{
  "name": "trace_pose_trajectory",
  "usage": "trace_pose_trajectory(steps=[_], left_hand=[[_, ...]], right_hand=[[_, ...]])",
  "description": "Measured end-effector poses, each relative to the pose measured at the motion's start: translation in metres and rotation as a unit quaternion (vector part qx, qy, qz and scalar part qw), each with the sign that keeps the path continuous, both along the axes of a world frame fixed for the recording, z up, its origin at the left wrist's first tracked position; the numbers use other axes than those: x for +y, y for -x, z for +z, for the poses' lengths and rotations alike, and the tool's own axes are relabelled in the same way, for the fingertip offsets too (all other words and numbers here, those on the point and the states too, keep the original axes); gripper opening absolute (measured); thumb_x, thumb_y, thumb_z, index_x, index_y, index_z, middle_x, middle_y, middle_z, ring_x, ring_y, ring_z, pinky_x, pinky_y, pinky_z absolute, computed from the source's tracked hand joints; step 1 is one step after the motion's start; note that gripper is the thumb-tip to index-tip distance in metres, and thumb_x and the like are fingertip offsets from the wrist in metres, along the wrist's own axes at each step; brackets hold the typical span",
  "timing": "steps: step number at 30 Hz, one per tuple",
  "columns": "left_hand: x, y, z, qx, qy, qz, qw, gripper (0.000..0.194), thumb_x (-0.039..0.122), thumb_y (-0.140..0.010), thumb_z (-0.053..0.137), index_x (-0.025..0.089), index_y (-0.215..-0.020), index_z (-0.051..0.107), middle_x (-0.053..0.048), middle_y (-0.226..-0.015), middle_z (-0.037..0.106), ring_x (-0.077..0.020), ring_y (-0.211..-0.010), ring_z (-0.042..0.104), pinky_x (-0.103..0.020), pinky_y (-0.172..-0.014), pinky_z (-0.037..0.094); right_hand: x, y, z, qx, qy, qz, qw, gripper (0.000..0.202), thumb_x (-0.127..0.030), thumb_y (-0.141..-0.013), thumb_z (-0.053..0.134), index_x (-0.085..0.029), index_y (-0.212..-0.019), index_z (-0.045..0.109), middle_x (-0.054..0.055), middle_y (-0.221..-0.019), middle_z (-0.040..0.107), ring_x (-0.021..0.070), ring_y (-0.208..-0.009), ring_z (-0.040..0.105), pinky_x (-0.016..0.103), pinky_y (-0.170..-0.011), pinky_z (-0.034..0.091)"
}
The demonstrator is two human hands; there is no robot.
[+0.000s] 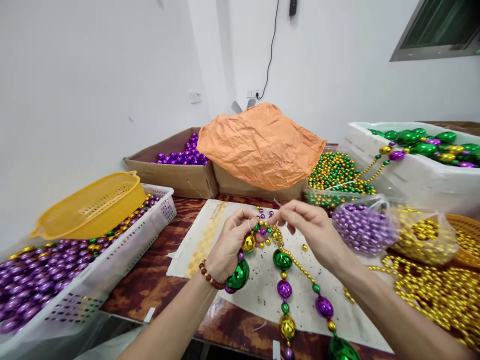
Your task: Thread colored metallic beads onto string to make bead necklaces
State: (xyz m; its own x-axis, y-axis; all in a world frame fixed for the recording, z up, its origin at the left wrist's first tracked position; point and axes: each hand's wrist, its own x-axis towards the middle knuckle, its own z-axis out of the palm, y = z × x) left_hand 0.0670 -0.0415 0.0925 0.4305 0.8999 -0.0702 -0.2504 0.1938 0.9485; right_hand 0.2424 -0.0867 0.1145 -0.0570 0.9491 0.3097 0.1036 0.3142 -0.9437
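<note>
My left hand (237, 235) is closed round one end of a bead strand (284, 289) of green, purple and gold beads. A gold ball (248, 243) and a large green ball (239, 275) hang below its fingers. A fine pale thread loops by the left thumb. Close to those beads, my right hand (300, 220) is closed in a pinch. A thin pale tip (277, 202) shows past its fingers; what they grip is too small to tell. Two lengths of the strand run toward me over the white sheet (240, 305), one with small gold beads (300, 265). Loose small beads lie beyond the hands.
At left stands a white basket (108, 280) of purple beads with a yellow basket (90, 210) on it. Cardboard boxes (176, 181), one under orange sheeting (262, 145), line the back. Bagged purple beads (365, 227), gold bead strings (438, 295) and a foam box (412, 172) are at right.
</note>
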Motion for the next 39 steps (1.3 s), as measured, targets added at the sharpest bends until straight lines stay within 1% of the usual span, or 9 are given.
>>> trace_pose_trajectory(steps=[5, 11, 14, 18, 24, 27, 32, 35, 39], left_hand=[[0.002, 0.002, -0.003, -0.019, 0.024, -0.027, 0.999, 0.018, 0.031, -0.08, 0.067, 0.018, -0.082, 0.056, 0.001, -0.056, 0.062, -0.0095, -0.048, 0.056, -0.017, -0.048, 0.041], [-0.001, 0.006, -0.006, -0.023, 0.15, -0.091, 0.984, 0.021, 0.028, -0.074, 0.074, 0.017, -0.086, 0.06, 0.0, -0.066, 0.062, -0.01, -0.054, 0.061, -0.018, -0.05, 0.046], [-0.006, 0.008, -0.013, -0.029, 0.217, -0.115, 0.969, 0.022, 0.023, -0.072, 0.077, 0.018, -0.087, 0.062, 0.0, -0.073, 0.062, -0.0112, -0.059, 0.064, -0.021, -0.053, 0.05], [-0.013, 0.006, -0.025, -0.019, 0.202, -0.09, 0.975, 0.019, 0.024, -0.072, 0.077, 0.017, -0.083, 0.063, 0.0, -0.075, 0.062, -0.0114, -0.06, 0.065, -0.02, -0.053, 0.05], [-0.027, -0.001, -0.034, 0.046, 0.067, -0.005, 0.997, 0.016, 0.027, -0.075, 0.074, 0.015, -0.08, 0.065, 0.0, -0.07, 0.063, -0.0066, -0.055, 0.057, -0.015, -0.051, 0.042], [-0.031, 0.001, -0.036, 0.084, 0.016, 0.022, 0.996, 0.016, 0.029, -0.076, 0.072, 0.016, -0.081, 0.065, 0.0, -0.073, 0.064, -0.0068, -0.057, 0.056, -0.016, -0.053, 0.041], [-0.033, 0.003, -0.045, 0.121, -0.031, 0.035, 0.991, 0.015, 0.029, -0.077, 0.071, 0.016, -0.083, 0.066, -0.001, -0.07, 0.062, -0.0087, -0.059, 0.054, -0.018, -0.056, 0.041], [-0.033, -0.002, -0.051, 0.121, -0.027, 0.054, 0.991, 0.017, 0.03, -0.076, 0.071, 0.015, -0.081, 0.066, -0.001, -0.067, 0.061, -0.009, -0.058, 0.052, -0.018, -0.053, 0.039], [-0.034, -0.002, -0.061, 0.126, -0.01, 0.064, 0.99, 0.02, 0.032, -0.075, 0.071, 0.014, -0.078, 0.066, -0.002, -0.069, 0.062, -0.0092, -0.059, 0.053, -0.019, -0.055, 0.041]], right_hand=[[-0.029, 0.009, -0.041, -0.228, -0.069, -0.017, 0.971, 0.024, -0.026, -0.097, 0.045, -0.027, -0.105, 0.067, 0.003, -0.097, 0.072, 0.0177, -0.086, 0.066, 0.029, -0.074, 0.051], [-0.022, 0.003, -0.078, -0.516, -0.141, -0.13, 0.835, 0.029, -0.014, -0.094, 0.039, -0.023, -0.1, 0.066, 0.003, -0.126, 0.063, 0.0159, -0.071, 0.069, 0.026, -0.049, 0.043], [-0.018, 0.001, -0.084, -0.543, -0.171, -0.153, 0.808, 0.032, -0.013, -0.096, 0.037, -0.022, -0.106, 0.065, 0.005, -0.121, 0.066, 0.0172, -0.075, 0.068, 0.027, -0.052, 0.043], [-0.018, 0.006, -0.098, -0.536, -0.175, -0.134, 0.815, 0.034, -0.012, -0.097, 0.034, -0.022, -0.117, 0.061, 0.008, -0.116, 0.068, 0.0201, -0.091, 0.067, 0.029, -0.062, 0.047], [-0.025, 0.018, -0.12, -0.574, -0.121, -0.048, 0.808, 0.024, -0.014, -0.093, 0.042, -0.02, -0.086, 0.065, 0.005, -0.117, 0.067, 0.0171, -0.066, 0.065, 0.029, -0.05, 0.039], [-0.034, 0.012, -0.111, -0.533, -0.084, -0.014, 0.842, 0.017, -0.023, -0.092, 0.05, -0.021, -0.086, 0.066, 0.004, -0.117, 0.067, 0.0164, -0.065, 0.065, 0.028, -0.051, 0.039], [-0.045, 0.008, -0.075, -0.375, -0.003, -0.024, 0.927, 0.023, -0.041, -0.095, 0.048, -0.024, -0.092, 0.063, -0.001, -0.084, 0.07, 0.0146, -0.069, 0.064, 0.025, -0.061, 0.04], [-0.047, 0.024, -0.069, -0.409, 0.046, -0.072, 0.909, 0.027, -0.049, -0.087, 0.058, -0.022, -0.093, 0.062, 0.001, -0.083, 0.071, 0.0174, -0.063, 0.062, 0.027, -0.055, 0.035], [-0.047, 0.038, -0.083, -0.388, 0.052, -0.082, 0.916, 0.019, -0.027, -0.093, 0.046, -0.02, -0.089, 0.063, 0.002, -0.08, 0.071, 0.0167, -0.064, 0.062, 0.027, -0.057, 0.035]])
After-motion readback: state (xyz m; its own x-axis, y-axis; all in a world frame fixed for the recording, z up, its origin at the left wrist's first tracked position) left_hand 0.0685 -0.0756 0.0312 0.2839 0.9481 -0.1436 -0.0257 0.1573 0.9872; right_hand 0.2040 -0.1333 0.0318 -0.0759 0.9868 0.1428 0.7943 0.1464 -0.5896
